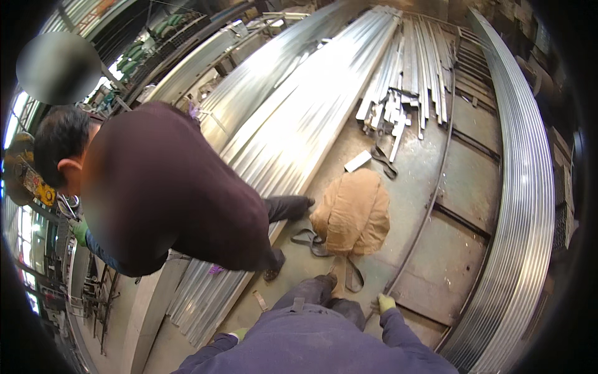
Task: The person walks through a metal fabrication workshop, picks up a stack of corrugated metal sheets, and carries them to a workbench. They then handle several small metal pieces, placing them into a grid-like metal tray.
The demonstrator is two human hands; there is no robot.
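My left hand (238, 334), in a yellow-green glove, shows only a sliver beside my body; its fingers are hidden. Down at my right side is my right hand (386, 303) in a matching glove. It overlaps the near end of a long dark bar or cable (430, 209) on the floor, and I cannot see whether it grips it. Ahead of my feet sits a rounded tan cloth bundle (352, 212). Grey webbing straps (355, 276) lie next to it.
A co-worker in a dark top (180, 187) bends at the left, wearing a green glove (80, 232). Long shiny metal profiles (311, 93) are stacked ahead. Ribbed metal lengths (523, 187) line the right. Short offcuts (392, 112) and a white block (357, 161) lie on the floor.
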